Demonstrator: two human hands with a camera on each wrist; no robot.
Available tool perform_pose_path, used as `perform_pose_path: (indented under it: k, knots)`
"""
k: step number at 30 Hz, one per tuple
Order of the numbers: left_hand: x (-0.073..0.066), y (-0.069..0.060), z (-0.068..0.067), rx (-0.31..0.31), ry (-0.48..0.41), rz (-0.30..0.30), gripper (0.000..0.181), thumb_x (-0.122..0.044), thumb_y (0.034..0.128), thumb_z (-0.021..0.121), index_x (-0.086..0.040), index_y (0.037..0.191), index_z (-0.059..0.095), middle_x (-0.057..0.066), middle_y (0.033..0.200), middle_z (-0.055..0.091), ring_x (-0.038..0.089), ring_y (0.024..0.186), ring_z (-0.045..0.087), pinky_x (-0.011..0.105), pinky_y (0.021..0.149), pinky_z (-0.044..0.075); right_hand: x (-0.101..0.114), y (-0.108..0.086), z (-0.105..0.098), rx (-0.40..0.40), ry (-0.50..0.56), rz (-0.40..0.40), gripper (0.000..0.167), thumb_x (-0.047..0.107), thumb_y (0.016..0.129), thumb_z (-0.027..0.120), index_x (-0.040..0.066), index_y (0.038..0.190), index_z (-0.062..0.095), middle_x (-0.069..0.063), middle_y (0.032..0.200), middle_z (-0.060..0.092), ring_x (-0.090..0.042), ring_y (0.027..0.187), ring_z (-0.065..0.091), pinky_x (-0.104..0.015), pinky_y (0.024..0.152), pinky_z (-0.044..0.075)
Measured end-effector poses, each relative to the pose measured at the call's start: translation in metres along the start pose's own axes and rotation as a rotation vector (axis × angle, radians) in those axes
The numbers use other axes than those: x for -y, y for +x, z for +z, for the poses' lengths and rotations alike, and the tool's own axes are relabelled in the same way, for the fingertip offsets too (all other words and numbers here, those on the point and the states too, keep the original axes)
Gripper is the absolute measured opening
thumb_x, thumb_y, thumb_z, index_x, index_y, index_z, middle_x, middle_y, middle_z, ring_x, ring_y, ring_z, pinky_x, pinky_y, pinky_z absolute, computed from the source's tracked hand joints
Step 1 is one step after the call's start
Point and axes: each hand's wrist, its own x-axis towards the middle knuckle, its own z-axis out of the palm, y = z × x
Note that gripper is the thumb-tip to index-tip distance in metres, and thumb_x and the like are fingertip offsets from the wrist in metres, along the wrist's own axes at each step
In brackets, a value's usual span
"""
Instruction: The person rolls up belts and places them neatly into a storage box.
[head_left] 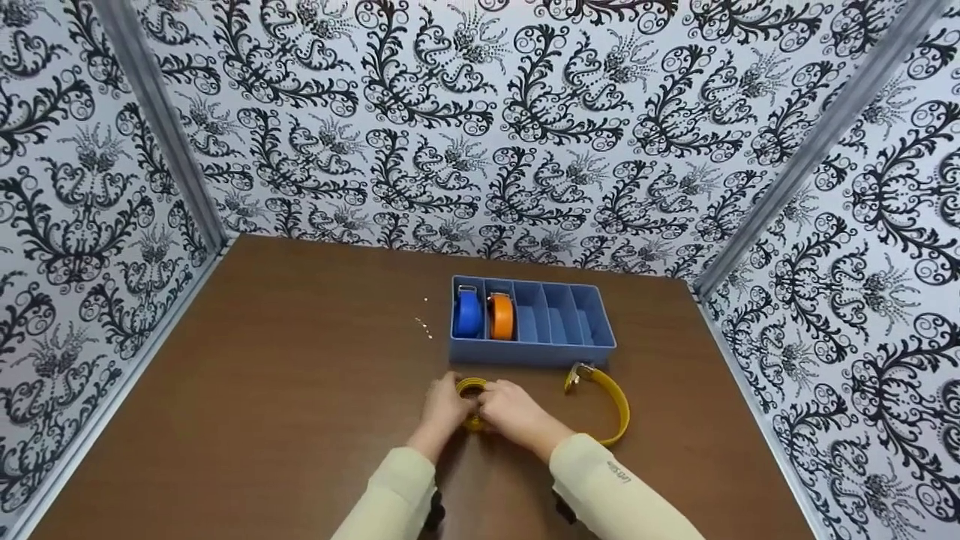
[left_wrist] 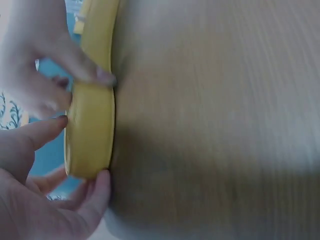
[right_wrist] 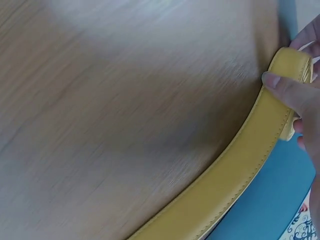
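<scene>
A yellow belt (head_left: 619,409) stands on its edge on the table, partly coiled. Its coiled end (head_left: 472,383) sits between both hands, and the loose length curves off to the right, ending in a metal buckle (head_left: 579,372). My left hand (head_left: 444,407) holds the coil from the left, fingers around its outer side (left_wrist: 55,202). On the other side my right hand (head_left: 516,412) pinches the belt where it meets the coil, its thumb (right_wrist: 282,87) flat on the outer face. The inside of the coil is mostly hidden by fingers.
Behind the hands stands a blue-grey divided box (head_left: 532,355). A coiled blue belt (head_left: 469,315) fills its leftmost compartment, and a coiled orange belt (head_left: 502,318) the one beside it. Small white specks (head_left: 424,327) show on the brown table (head_left: 300,375). Patterned walls (head_left: 465,150) enclose the back and sides.
</scene>
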Motion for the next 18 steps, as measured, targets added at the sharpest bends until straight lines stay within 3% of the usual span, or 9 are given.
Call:
perform_pose_path:
  k: [5, 12, 18]
  knots:
    - [-0.006, -0.006, 0.006, -0.056, 0.081, -0.030, 0.040, -0.004, 0.0743, 0.076, 0.005, 0.111, 0.063, 0.024, 0.104, 0.064, 0.047, 0.098, 0.057, 0.053, 0.089, 0.044, 0.005, 0.007, 0.001, 0.019, -0.015, 0.007, 0.019, 0.035, 0.072, 0.081, 0.019, 0.079, 0.075, 0.008, 0.077, 0.065, -0.014, 0.078, 0.059, -0.028, 0.070, 0.046]
    - [-0.005, -0.006, 0.012, -0.042, 0.118, 0.055, 0.038, 0.004, 0.0743, 0.069, 0.004, 0.112, 0.068, 0.020, 0.110, 0.066, 0.045, 0.103, 0.058, 0.050, 0.093, 0.043, 0.002, 0.005, -0.002, 0.028, 0.058, -0.021, 0.030, 0.042, 0.070, 0.084, 0.020, 0.087, 0.075, 0.010, 0.086, 0.067, -0.013, 0.083, 0.060, -0.029, 0.069, 0.046]
    - [0.000, -0.003, 0.008, 0.012, 0.092, 0.133, 0.038, 0.009, 0.0742, 0.067, 0.003, 0.112, 0.069, 0.019, 0.109, 0.068, 0.044, 0.101, 0.058, 0.050, 0.090, 0.044, -0.001, 0.001, -0.004, 0.015, 0.098, -0.059, 0.025, 0.043, 0.073, 0.082, 0.021, 0.082, 0.073, 0.009, 0.086, 0.065, -0.014, 0.087, 0.058, -0.030, 0.070, 0.044]
